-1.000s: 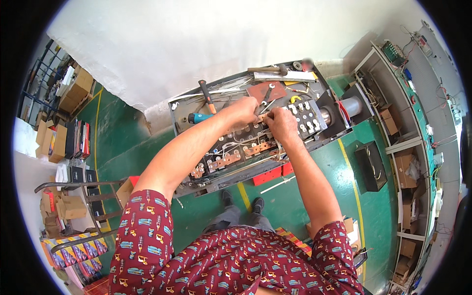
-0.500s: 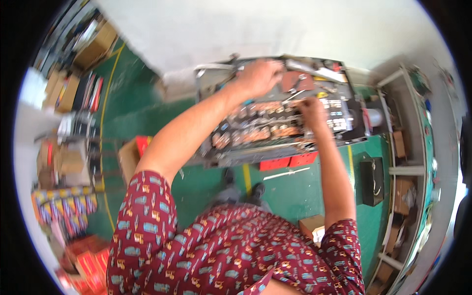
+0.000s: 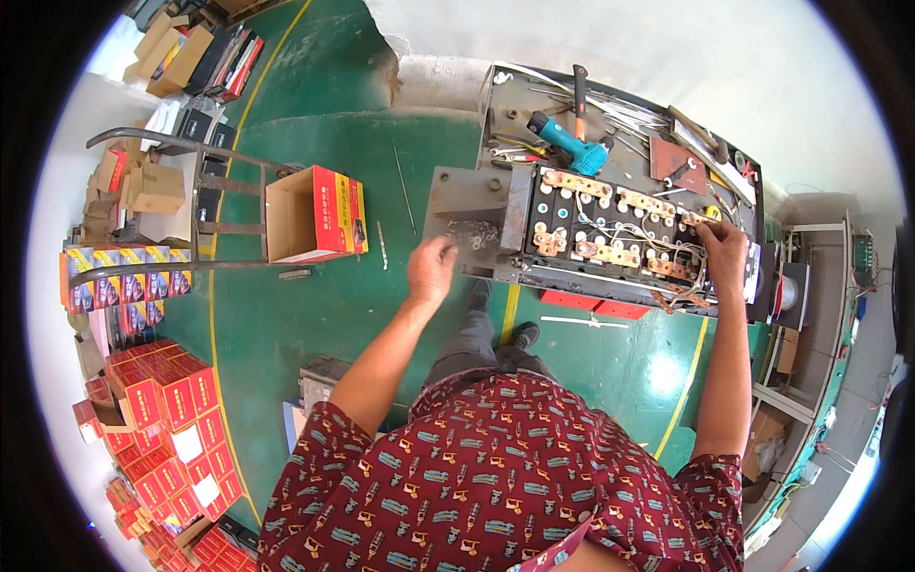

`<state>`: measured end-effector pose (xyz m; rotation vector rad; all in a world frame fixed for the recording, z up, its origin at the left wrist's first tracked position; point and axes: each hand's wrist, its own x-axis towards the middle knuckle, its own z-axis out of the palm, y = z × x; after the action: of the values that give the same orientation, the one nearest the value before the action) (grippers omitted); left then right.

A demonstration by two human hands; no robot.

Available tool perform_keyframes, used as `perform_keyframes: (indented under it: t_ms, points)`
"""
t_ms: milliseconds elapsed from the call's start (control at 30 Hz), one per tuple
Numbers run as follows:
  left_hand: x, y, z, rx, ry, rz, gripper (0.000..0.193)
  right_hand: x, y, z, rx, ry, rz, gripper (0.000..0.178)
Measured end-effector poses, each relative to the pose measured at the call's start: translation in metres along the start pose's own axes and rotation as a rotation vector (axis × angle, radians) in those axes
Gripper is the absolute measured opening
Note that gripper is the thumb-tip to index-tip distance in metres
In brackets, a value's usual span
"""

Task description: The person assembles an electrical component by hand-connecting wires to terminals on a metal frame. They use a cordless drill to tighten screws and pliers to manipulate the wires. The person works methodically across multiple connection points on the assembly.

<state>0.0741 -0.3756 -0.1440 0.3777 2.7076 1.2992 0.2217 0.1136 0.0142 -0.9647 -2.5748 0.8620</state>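
A black battery pack (image 3: 610, 272) lies on the bench, its top lined with copper busbars (image 3: 610, 254), round terminals and loose white wires (image 3: 634, 234). My right hand (image 3: 726, 255) is at the pack's right end, its fingertips pinched at a copper piece there; what lies between them is hidden. My left hand (image 3: 434, 269) is off the pack, beside a pile of small metal hardware (image 3: 477, 238) on the bench's left end. Its fingers are curled together, and anything inside them is too small to make out.
Behind the pack lie a teal cordless driver (image 3: 572, 143), a hammer (image 3: 579, 100), metal rods (image 3: 624, 114) and a reddish-brown plate (image 3: 678, 166). An open carton (image 3: 315, 214) sits on a hand cart (image 3: 191, 267) at left. Red boxes (image 3: 172, 419) are stacked lower left; shelving (image 3: 810, 324) stands right.
My left hand has moved from above the far side of the bench to the hardware pile at its left end. My right hand stays at the pack. The view has swung left.
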Motion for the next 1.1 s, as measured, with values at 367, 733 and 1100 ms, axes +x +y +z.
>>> perform_keyframes:
  t_ms: [367,733,1100]
  points:
    - [0.009,0.002,0.031,0.143,0.007,0.110,0.012,0.002,-0.007,-0.006,-0.009,-0.048,0.042,0.027]
    - [0.041,-0.002,0.016,0.150,-0.268,0.408,0.013,-0.003,-0.022,-0.010,-0.018,-0.059,0.049,0.027]
    - [0.054,-0.010,0.020,0.196,-0.368,0.554,0.010,-0.002,-0.022,-0.009,-0.021,-0.061,0.032,0.028]
